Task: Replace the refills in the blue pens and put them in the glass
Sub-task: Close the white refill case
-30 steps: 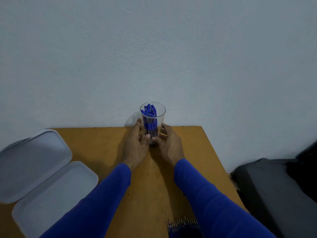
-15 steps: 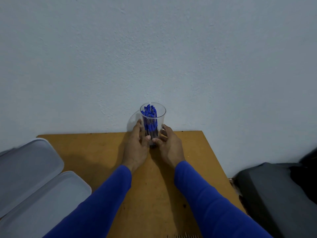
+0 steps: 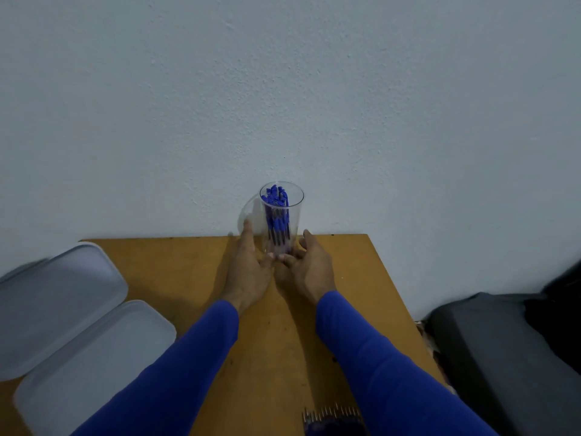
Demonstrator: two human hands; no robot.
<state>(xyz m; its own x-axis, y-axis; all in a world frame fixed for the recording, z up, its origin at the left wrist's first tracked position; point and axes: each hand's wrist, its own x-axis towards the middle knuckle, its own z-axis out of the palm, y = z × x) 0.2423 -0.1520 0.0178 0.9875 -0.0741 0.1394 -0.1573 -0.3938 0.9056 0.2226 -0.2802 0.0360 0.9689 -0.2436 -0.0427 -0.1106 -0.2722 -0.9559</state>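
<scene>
Standing upright at the table's (image 3: 176,256) far edge against the wall, the glass (image 3: 280,229) with its blue pens (image 3: 276,215) sits directly between your hands. Your left hand (image 3: 248,269) and right hand (image 3: 309,269) flank its base, equally near, fingers relaxed and extended, thumbs touching the bottom, gripping nothing.

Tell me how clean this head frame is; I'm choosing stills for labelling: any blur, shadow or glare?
Head view: dim, bluish light; glass and blue pens fairly sharp, shadow on the wall to its left; white case slightly smeared at the left edge; no strong glare; wide-angle bending at the borders.
</scene>
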